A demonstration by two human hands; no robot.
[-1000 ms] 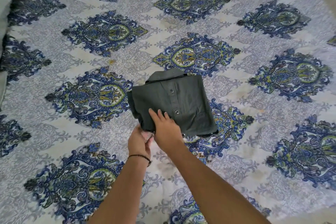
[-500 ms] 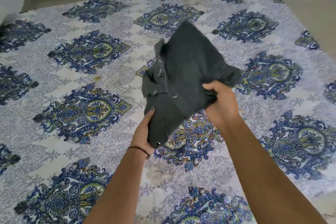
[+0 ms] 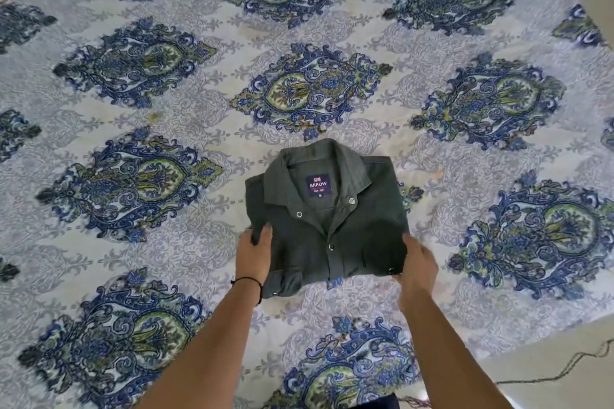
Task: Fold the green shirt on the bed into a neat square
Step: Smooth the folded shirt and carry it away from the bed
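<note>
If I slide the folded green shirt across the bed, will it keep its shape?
Probably not well. The green shirt is soft cloth, so it likely sags between the left hand and right hand if lifted. Its cuff pokes out at the near edge, so layers may slip apart. Pushed, it could drag on the bedsheet and bunch.

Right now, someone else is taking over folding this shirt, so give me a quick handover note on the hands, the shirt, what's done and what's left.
The left grip holds the near left edge of the green shirt, thumb on top.
The right grip holds its near right corner.
The shirt lies on the patterned bedspread, folded compact, with collar and Arrow label facing up.
Done: the main folds.
Left: a cuff sticks out at the near left corner; probably tuck it under, square the edges, then let go.
</note>
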